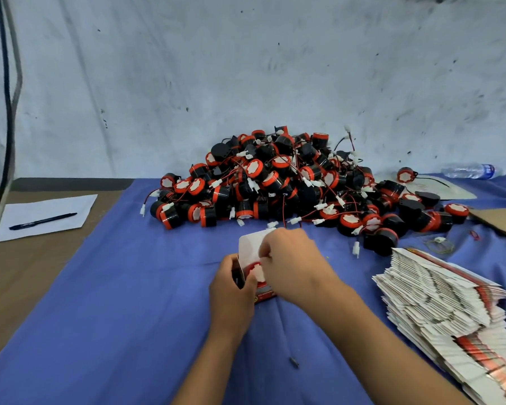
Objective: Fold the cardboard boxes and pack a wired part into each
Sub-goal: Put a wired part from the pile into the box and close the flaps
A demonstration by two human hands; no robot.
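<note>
We are packing a wired part into a small box on the table.

Our left hand [231, 290] curls around the left side of the half-folded box [250, 248], its grip closed on the cardboard, while our right hand [292, 264] comes over from the right with its fingers bent down onto the red-and-white part [256, 271] sitting in the box's open mouth; whether those fingers pinch the part or only press it we cannot tell. The box's white flap stands up behind the hands. It sits on the blue cloth [114, 302] covering the table, just in front of the big pile of parts [289, 182]. A stack of flat boxes [438, 299] lies to our right. A pen [43, 221] rests on paper [44, 214] far left, and a water bottle [473, 171] lies far right.
</note>
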